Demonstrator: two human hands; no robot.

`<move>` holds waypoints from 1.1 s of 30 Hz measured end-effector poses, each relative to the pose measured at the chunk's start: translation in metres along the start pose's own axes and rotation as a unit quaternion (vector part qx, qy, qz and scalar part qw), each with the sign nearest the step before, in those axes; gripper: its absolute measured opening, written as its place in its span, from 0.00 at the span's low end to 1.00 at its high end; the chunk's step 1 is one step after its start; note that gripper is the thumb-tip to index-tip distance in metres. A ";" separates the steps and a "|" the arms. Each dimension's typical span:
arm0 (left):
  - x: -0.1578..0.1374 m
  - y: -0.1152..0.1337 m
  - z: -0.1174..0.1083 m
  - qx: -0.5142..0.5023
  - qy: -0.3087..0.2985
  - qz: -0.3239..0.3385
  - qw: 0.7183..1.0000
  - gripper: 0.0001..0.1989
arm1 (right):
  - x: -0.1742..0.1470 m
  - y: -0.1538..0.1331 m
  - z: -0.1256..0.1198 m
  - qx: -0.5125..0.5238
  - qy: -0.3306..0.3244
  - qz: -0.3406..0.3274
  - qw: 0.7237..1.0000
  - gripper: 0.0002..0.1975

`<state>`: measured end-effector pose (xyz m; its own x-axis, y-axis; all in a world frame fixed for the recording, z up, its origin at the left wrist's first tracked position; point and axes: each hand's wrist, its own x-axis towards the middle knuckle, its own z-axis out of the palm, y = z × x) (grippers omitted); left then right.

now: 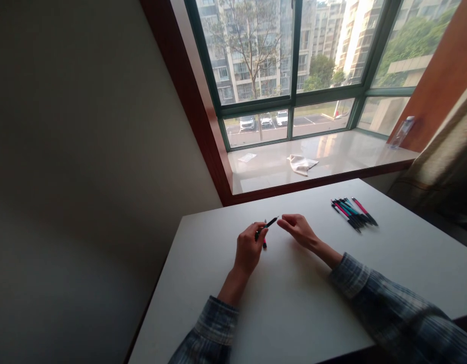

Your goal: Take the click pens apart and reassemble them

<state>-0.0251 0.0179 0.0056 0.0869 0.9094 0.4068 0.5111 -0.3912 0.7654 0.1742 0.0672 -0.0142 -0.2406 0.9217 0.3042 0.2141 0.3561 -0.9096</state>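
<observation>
My left hand (249, 247) pinches a slim black pen (271, 222) between thumb and fingers, its thin tip slanting up to the right. Under that hand, partly covered by it, a pink and black pen-like piece (264, 244) lies on the white table (294, 313). Just right of the pen tip is my right hand (300, 231), its thumb and fingers drawn together a short gap away. Whatever it may hold is too small to make out.
Several pink, teal and black pens (350, 214) lie bunched at the table's right. Behind the table, a windowsill (263, 177) bears a crumpled cloth (301, 165), a flat packet (247, 157) and a clear bottle (402, 132). A wall (104, 177) stands on the left.
</observation>
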 end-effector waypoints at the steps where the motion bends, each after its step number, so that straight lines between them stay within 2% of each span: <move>1: -0.002 0.002 0.003 0.002 -0.013 0.009 1.000 0.13 | -0.001 0.000 0.001 0.003 -0.001 0.006 1.000 0.32; 5: -0.004 0.008 0.009 -0.017 -0.045 -0.012 0.999 0.14 | 0.001 -0.004 0.007 0.031 0.021 0.010 0.999 0.30; 9: -0.004 0.008 0.010 -0.070 -0.048 -0.053 0.995 0.17 | 0.003 -0.012 0.003 0.114 -0.031 -0.008 0.993 0.18; 12: -0.004 0.008 0.011 -0.105 -0.044 -0.066 0.991 0.17 | 0.003 -0.016 0.001 0.164 -0.027 0.000 0.986 0.15; 15: -0.005 0.009 0.015 -0.134 -0.045 -0.077 0.987 0.17 | 0.002 -0.017 0.002 0.214 -0.011 0.018 0.977 0.16; 20: -0.007 0.014 0.021 -0.222 -0.028 -0.108 0.969 0.18 | 0.001 -0.022 0.001 0.290 -0.031 0.027 0.956 0.30; 30: -0.012 0.017 0.026 -0.247 -0.017 -0.111 0.963 0.17 | 0.002 -0.025 -0.001 0.271 -0.020 0.017 0.962 0.25; 33: -0.012 0.017 0.027 -0.255 -0.019 -0.114 0.960 0.16 | 0.003 -0.027 -0.001 0.276 -0.037 0.020 0.960 0.26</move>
<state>0.0056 0.0042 0.0005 0.0584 0.9803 0.1889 0.0366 -0.1912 0.9809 0.1692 0.0604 0.0116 -0.3141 0.9120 0.2637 -0.3056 0.1659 -0.9376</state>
